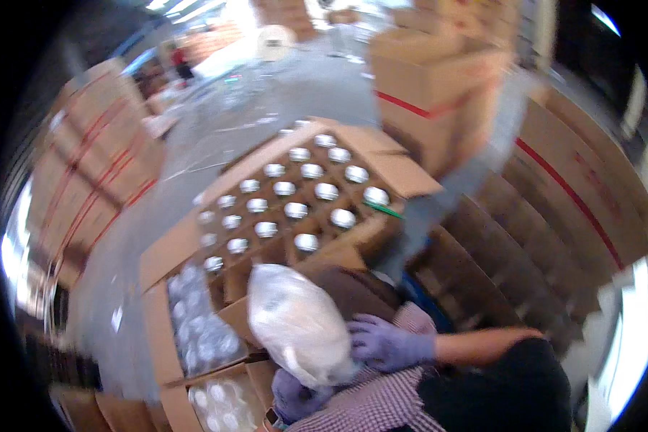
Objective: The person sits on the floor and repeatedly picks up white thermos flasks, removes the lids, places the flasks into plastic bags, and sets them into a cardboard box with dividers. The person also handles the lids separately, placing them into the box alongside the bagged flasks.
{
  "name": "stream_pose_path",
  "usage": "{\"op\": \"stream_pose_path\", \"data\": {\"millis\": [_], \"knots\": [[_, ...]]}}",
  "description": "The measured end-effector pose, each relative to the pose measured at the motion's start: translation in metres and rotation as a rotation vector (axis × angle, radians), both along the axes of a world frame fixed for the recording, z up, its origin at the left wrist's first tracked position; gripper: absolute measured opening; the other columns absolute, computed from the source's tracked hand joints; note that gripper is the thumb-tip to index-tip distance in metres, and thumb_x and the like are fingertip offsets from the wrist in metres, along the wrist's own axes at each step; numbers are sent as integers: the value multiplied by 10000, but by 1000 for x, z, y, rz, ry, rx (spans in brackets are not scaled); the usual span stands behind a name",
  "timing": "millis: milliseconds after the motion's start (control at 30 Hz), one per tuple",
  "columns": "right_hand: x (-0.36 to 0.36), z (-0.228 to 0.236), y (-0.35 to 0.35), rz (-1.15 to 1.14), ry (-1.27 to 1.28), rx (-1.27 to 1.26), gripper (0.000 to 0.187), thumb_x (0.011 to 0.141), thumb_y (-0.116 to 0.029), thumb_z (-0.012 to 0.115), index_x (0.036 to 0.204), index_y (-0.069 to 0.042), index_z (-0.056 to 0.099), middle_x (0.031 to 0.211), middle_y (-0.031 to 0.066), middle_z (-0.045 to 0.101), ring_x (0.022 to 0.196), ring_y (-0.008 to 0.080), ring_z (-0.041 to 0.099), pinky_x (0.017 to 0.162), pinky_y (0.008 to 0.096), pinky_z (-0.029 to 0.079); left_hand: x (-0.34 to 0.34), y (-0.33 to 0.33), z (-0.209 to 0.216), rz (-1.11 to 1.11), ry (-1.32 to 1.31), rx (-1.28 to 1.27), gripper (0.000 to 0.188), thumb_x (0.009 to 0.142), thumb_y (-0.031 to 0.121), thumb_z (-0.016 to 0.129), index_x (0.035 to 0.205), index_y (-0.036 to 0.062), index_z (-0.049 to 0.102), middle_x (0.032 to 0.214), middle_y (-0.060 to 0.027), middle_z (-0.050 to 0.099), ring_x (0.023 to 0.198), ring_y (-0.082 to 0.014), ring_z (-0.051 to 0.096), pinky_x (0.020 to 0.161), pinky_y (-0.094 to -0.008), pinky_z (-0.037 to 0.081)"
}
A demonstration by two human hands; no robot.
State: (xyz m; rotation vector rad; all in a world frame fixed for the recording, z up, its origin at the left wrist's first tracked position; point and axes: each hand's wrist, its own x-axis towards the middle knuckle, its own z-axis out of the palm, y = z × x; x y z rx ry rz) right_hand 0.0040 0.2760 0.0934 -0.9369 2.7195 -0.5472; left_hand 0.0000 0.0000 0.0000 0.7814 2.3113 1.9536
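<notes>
A bulging white plastic bag point(291, 324) is held close to my body, standing over the edge of an open carton. Its contents are blurred behind the film. My left hand point(295, 396), in a purple glove, grips the bag's lower end, partly hidden beneath it. From the right, my right hand point(389, 342), in the same kind of glove, presses its bent fingers against the bag's side. Just beyond is a large open carton point(164, 259) with cardboard dividers, whose cells hold several bottles with pale, shiny caps point(295, 209). A thin green strip point(384, 209) lies across its right edge.
Clear-wrapped items fill a carton point(201, 324) at left; pale round-topped items sit in another box point(223, 407) nearer me. Cardboard dividers point(468, 266) stand at right beside a red-striped carton point(576, 187). More cartons are stacked at far left point(93, 158) and back right point(435, 93).
</notes>
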Motion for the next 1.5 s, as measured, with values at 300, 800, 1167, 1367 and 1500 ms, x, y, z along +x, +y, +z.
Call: {"op": "stream_pose_path", "data": {"millis": [300,800,1167,1367,1500], "knots": [[-33,-34,-143,-503,234,-1049,1083,612,-355,938,1460,-55,335,1401,215,380,1281,397,460,1115,454,400,-178,-42,96,47,-220,98,358,1009,150,543,1284,-79,558,1195,-168,604,1033,-248,607,814,-370,539],[53,-1,69,-1262,1013,-974,913,556,-260,964,1294,-53,467,1196,113,560,1147,237,555,1027,385,446,-54,167,226,-1125,604,-205,532,805,189,756,1294,53,598,1269,-181,582,1113,-379,591,948,-463,479],[142,-87,200,-1860,458,-949,698,628,-202,818,1242,-40,528,1082,102,613,1011,228,613,936,360,504,-158,107,143,-859,166,-372,477,774,97,692,1241,18,632,1238,-181,636,1144,-357,603,1013,-416,465],[103,-55,179,-1739,431,-328,768,595,-273,812,1275,-66,521,1165,175,578,1099,334,587,991,422,486,-207,59,117,-477,-213,-322,440,857,51,548,1286,-37,580,1254,-127,601,1159,-236,600,1062,-359,437],[83,-50,194,-1757,267,-289,800,583,-284,813,1290,-85,497,1215,201,549,1156,383,554,1020,446,469,-224,45,97,-359,-235,-266,412,892,90,543,1280,-42,587,1202,-137,643,1124,-233,619,1040,-355,450]]}}
